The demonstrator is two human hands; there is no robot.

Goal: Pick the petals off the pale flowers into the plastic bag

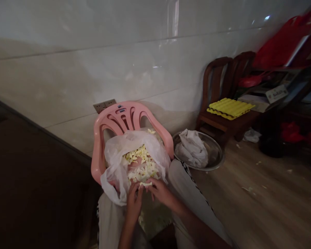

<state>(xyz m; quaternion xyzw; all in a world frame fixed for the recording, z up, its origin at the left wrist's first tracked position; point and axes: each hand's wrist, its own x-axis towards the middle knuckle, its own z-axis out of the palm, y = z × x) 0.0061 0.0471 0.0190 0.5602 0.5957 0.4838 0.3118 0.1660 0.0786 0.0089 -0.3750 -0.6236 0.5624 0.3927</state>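
- The left hand [133,204] and right hand [162,193] are working at the bag's near edge, fingers curling, grip impossible to call!
- Pale flakes [141,166] are sitting heaped inside the plastic bag [114,166], resting on the pink chair [103,138].

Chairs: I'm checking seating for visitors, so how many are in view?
3. A pink plastic armchair by the wall; a dark wooden chair, yellow tray on its seat, to the right; a second wooden chair just behind it. Others may be hidden.

Your bare left hand [133,204] points up and forward, fingers [135,191] curled; your bare right hand [162,193] just beside it, angled inward, right forearm [197,224] slanting from lower right.
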